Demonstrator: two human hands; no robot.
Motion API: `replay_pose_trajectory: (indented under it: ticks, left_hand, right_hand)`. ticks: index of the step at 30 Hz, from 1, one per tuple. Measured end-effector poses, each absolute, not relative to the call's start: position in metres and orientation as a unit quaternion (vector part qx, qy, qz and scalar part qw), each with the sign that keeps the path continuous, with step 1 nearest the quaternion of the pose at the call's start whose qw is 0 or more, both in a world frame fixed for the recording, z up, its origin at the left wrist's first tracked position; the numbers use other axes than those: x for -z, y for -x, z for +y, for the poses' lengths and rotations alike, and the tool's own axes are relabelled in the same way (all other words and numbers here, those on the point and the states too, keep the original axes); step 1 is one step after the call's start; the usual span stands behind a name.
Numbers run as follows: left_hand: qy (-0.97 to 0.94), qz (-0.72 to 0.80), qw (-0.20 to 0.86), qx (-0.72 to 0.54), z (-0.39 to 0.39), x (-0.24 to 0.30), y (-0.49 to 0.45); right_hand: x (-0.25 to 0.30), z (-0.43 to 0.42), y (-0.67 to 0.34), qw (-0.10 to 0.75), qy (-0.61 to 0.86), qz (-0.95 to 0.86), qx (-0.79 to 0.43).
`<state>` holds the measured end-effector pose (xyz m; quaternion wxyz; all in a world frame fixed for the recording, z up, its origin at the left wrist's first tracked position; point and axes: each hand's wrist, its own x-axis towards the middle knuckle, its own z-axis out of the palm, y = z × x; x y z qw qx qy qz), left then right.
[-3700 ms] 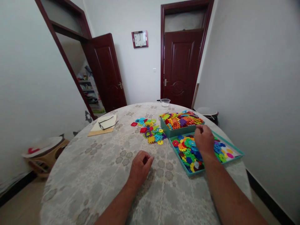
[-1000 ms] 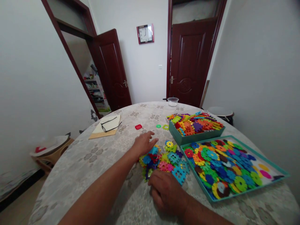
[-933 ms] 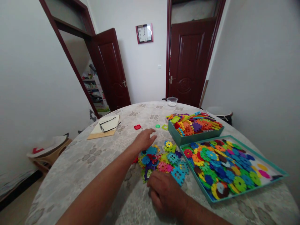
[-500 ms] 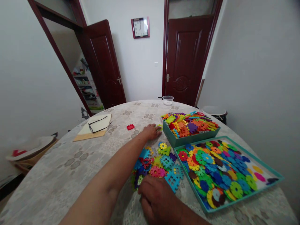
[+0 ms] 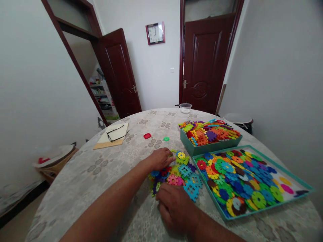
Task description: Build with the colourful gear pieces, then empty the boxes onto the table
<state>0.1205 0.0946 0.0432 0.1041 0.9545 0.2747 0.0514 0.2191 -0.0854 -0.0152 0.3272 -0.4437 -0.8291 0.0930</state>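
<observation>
A pile of interlocking plastic gear and square pieces [image 5: 186, 171], in blue, pink, yellow, green and purple, lies on the table before me. My left hand [image 5: 161, 158] is over its far left part, fingers bent down among the pieces; what they hold, if anything, is hidden. Curled at the near edge of the pile is my right hand [image 5: 174, 205], its fingers closed and their tips hidden from me. A red gear-edged piece [image 5: 147, 135] and a small green gear piece [image 5: 166, 138] lie apart on the tablecloth beyond the left hand.
A teal box [image 5: 212, 148] heaped with toothed pieces stands at the right. Touching it, a shallow teal lid [image 5: 252, 214] holds many round notched discs. Glasses [image 5: 117, 135] rest on papers [image 5: 108, 145] at the left. A clear bowl [image 5: 186, 108] stands at the far edge.
My left hand has drawn back from beside the box to the pile, and the small green gear piece now shows on the cloth. The right hand stays at the pile's near edge. The view has shifted slightly.
</observation>
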Motion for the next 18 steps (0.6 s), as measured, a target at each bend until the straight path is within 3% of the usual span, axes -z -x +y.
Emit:
replay_pose_trajectory:
  ticks: [8, 12, 18]
  left_hand:
    - [-0.952, 0.284, 0.080, -0.077, 0.065, -0.058, -0.086]
    - [-0.922, 0.347, 0.043, -0.164, 0.103, -0.050, -0.072]
    - [-0.815, 0.559, 0.017, -0.148, 0.192, -0.033, -0.061]
  right_hand:
    - [0.017, -0.095, -0.217, 0.305, 0.417, -0.853, -0.077]
    - [0.015, -0.094, -0.217, 0.321, 0.409, -0.851, -0.076]
    - [0.015, -0.092, -0.217, 0.330, 0.411, -0.846, -0.081]
